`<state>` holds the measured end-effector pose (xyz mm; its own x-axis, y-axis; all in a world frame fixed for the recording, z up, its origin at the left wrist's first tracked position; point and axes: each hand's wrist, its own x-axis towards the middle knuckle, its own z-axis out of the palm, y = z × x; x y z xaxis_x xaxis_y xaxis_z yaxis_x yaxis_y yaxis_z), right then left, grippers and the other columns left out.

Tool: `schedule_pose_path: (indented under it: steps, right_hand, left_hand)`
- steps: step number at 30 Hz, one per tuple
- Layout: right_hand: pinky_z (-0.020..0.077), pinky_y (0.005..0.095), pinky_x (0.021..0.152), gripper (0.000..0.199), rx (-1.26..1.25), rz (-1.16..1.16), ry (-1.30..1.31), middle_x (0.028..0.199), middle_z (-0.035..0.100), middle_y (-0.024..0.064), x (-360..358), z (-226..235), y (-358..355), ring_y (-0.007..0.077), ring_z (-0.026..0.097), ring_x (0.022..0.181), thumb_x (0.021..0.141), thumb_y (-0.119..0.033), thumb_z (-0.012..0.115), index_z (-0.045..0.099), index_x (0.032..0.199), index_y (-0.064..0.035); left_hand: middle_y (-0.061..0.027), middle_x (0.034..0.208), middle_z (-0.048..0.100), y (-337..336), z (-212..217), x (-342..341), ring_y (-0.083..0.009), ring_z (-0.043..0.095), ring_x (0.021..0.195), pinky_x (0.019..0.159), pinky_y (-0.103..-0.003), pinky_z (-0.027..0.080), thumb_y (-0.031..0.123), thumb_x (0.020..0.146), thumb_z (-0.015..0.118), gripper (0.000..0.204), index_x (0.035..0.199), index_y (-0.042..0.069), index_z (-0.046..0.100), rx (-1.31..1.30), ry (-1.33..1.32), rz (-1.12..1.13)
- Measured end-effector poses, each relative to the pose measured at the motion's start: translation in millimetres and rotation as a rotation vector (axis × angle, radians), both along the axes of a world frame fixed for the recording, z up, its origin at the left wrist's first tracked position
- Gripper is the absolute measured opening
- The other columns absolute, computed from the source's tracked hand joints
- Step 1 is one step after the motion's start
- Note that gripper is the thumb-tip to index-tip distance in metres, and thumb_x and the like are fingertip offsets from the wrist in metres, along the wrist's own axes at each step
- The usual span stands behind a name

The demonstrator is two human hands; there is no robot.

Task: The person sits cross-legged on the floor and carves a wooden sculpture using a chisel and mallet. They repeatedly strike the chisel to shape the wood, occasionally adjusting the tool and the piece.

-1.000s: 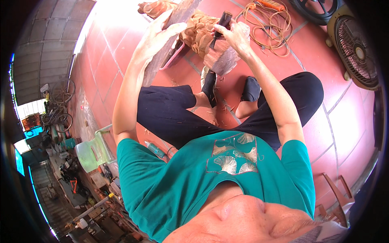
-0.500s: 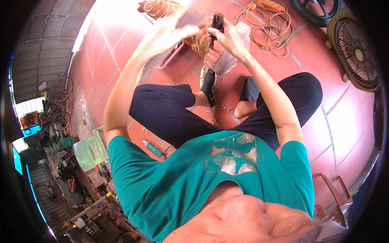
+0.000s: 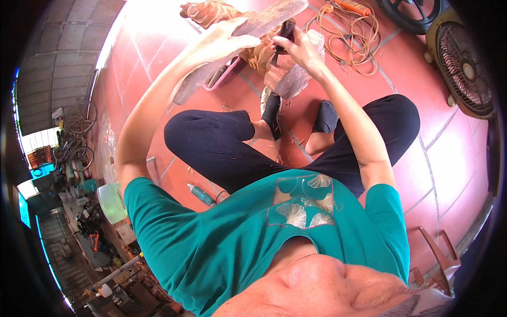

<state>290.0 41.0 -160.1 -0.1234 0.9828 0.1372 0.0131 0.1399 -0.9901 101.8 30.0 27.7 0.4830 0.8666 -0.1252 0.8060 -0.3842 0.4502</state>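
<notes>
Gripping a long, flat, grey-brown wooden plank [image 3: 274,17], the person's left hand [image 3: 222,43] had swung it rightward; one second before, the plank stood steeper and farther left. Its far end now lay just beside the top of a dark-handled chisel [image 3: 285,31], though whether they touched could not be told. The right hand [image 3: 302,52] stayed closed around the chisel, which pointed nearward at a carved, reddish-brown wooden block [image 3: 289,79] at the far middle, above the red-tiled floor [image 3: 237,98]. The left elbow [image 3: 132,145] had shifted outward to the left.
</notes>
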Motion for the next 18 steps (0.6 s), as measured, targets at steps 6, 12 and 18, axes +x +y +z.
schedule_pose_path:
  steps: [6, 12, 18]
  right_hand:
    - [0.0603, 0.0316, 0.077, 0.029, -0.231, 0.05, 0.245, 0.092, 0.072, 0.0129, 11.7, 0.1, 6.3, 0.0192, 0.072, 0.087, 0.097, -0.021, 0.065, 0.063, 0.104, 0.007]
    - [0.0613, 0.0366, 0.08, 0.026, -0.272, -0.055, 0.374, 0.096, 0.073, 0.0142, 20.9, -3.8, 6.3, 0.0219, 0.073, 0.088, 0.098, -0.021, 0.066, 0.063, 0.108, 0.0029]
    - [0.0588, 0.0347, 0.087, 0.032, -0.268, 0.004, 0.407, 0.101, 0.071, 0.0131, 15.1, 22.3, 1.0, 0.0211, 0.072, 0.093, 0.097, -0.022, 0.067, 0.056, 0.117, 0.0014]
  left_hand:
    - [-0.0086, 0.093, 0.064, -7.1, -9.8, -25.3, -0.0145, 0.061, 0.078, 0.069, -0.028, 0.05, 0.032, 0.093, 0.069, 0.062, 0.143, 0.0, 0.05, -0.19, -0.337, 0.171]
    - [-0.0053, 0.076, 0.062, -55.0, -8.5, -24.1, -0.0104, 0.057, 0.058, 0.05, -0.024, 0.047, 0.024, 0.096, 0.065, 0.043, 0.13, 0.0, 0.055, -0.303, -0.693, 0.397]
    - [-0.0097, 0.077, 0.063, -116.3, -65.7, -43.6, -0.0172, 0.061, 0.054, 0.047, -0.029, 0.05, 0.02, 0.091, 0.069, 0.041, 0.124, -0.001, 0.056, -0.4, -1.18, 0.613]
